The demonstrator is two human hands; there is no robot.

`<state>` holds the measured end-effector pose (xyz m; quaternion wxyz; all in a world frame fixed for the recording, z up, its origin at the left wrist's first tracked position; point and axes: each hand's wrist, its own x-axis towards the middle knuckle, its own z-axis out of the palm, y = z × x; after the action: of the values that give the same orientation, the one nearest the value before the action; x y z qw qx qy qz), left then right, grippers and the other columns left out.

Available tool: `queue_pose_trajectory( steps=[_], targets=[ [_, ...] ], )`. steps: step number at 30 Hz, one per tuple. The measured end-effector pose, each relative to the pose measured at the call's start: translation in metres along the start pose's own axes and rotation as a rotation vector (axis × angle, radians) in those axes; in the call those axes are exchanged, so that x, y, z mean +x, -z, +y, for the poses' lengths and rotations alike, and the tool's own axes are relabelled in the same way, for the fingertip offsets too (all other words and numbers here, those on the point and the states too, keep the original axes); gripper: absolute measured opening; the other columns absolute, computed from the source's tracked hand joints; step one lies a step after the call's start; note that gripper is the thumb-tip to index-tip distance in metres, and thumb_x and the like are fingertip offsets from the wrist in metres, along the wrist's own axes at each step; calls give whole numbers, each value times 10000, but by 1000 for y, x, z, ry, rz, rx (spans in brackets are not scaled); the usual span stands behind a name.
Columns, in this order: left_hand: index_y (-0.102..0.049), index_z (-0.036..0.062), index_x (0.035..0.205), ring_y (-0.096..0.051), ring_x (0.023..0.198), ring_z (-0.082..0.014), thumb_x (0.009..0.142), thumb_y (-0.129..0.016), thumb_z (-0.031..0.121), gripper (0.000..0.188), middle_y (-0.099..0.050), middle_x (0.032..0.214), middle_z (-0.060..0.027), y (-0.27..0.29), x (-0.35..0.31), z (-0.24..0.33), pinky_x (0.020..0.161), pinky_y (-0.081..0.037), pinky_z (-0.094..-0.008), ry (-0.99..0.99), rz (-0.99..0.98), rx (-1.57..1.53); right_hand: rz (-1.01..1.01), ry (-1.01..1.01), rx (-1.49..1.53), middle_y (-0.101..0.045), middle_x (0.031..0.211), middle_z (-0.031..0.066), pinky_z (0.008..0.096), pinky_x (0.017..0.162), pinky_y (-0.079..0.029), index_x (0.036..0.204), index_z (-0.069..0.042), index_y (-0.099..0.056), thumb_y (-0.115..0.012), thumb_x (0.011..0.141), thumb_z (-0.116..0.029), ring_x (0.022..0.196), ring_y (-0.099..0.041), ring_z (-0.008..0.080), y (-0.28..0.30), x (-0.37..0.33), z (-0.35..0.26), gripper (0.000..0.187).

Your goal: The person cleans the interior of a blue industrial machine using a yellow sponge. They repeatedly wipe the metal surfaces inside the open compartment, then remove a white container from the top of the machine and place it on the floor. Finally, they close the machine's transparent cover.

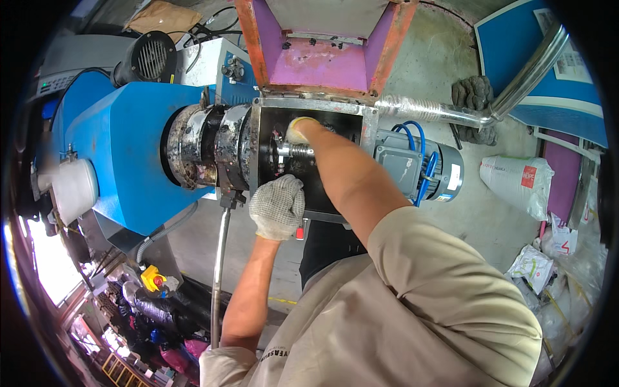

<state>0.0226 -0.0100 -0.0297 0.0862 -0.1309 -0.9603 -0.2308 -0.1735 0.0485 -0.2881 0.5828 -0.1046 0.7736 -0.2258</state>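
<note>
Step in hand: we judge this to be close handwork at the silver, ribbed metal shaft (pixel 300 150) inside the open, dark-walled rectangular metal box (pixel 369 129).
Shaft: seen lying crosswise in the box, between our two grips.
Right grip (pixel 299 131): in a pale glove with a yellowish edge, reaching in on the shaft's far side; its fingers are hidden, so we cannot tell whether it holds anything.
Left grip (pixel 277 206): in a white, dotted knit glove, fingers curled narrow at the box's near left corner; we cannot tell what, if anything, lies within.
Next move: in our judgement, it calls for a clear view of the shaft and careful placing of both grips.
Obstructions: our right forearm (pixel 351 171) covers part of the box; a long silver metal bar (pixel 220 271) runs near our left forearm (pixel 249 293).
Surroundings: an orange-framed, purple-walled metal chute (pixel 316 64) beyond; a blackened cylindrical metal barrel (pixel 231 142) and a blue angular housing (pixel 138 155) leftward; a finned grey motor (pixel 394 164) rightward.
</note>
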Motion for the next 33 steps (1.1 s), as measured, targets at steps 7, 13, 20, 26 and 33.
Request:
queue_pose_trajectory(
  steps=[7, 13, 20, 26, 33],
  targets=[
    [-762, 72, 1008, -716, 921, -350, 811, -706, 80, 204, -741, 1007, -137, 5, 12, 6, 833, -566, -446, -21, -3, -36, -4, -82, 523, -734, 1198, 162, 475, 904, -520, 1174, -40, -761, -615, 942, -258, 1051, -689, 327, 25, -38, 26, 350],
    [-750, 63, 1016, -701, 917, -359, 831, -698, 118, 201, -732, 1023, -141, 4, 8, 2, 826, -557, -459, -28, -61, -9, 234, -161, 161, -674, 1340, 165, 469, 1000, -503, 1259, -51, -726, -561, 974, -324, 1202, -654, 335, -16, 28, 30, 429],
    [-742, 62, 1039, -694, 974, -352, 846, -683, 144, 219, -728, 1042, -141, -5, 5, -5, 866, -539, -472, -39, -144, 19, 255, -161, 158, -605, 1450, 166, 454, 1067, -484, 1314, -72, -697, -526, 983, -390, 1294, -616, 341, -1, 28, 35, 490],
    [-739, 55, 1038, -679, 944, -371, 849, -678, 156, 223, -715, 1031, -147, 1, 7, -3, 849, -532, -475, -29, -196, 12, 579, -165, 125, -649, 1379, 181, 497, 1039, -513, 1234, -87, -740, -506, 966, -613, 1277, -624, 373, 12, -97, -15, 635],
    [-725, 54, 1017, -646, 849, -389, 847, -654, 156, 211, -694, 987, -158, -8, -1, -9, 764, -516, -497, -119, -56, 11, 529, -102, 169, -738, 1205, 167, 473, 951, -562, 1095, -113, -794, -620, 929, -325, 1131, -706, 362, 32, -204, -54, 321]
  ],
)
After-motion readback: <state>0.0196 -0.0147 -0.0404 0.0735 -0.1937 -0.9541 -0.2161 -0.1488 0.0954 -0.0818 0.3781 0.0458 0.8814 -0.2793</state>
